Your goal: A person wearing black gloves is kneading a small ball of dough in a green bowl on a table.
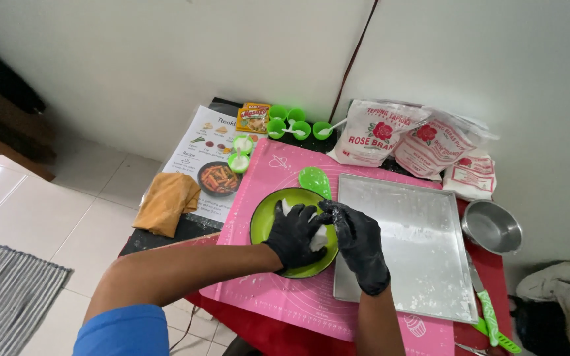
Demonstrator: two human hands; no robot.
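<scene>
White dough [318,238] mostly hidden under gloved hands, green-handled tools [491,321] perhaps cut off at bottom edge

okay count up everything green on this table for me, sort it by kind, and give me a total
Small round green plastic cups: 6
Large green bowl with dark rim, holding white dough: 1
Flat green plastic spoon-shaped scraper: 1
Green-handled tools at the table's right edge: 2
Total: 10

The left hand and right hand, in black gloves, press the dough in the bowl.

The desk [166,236] carries a pink mat [272,290] under both hands, an orange cloth [166,201] and recipe sheet [199,155] beyond the left hand [295,234], and flour bags [423,142] beyond the right hand [359,244].
</scene>
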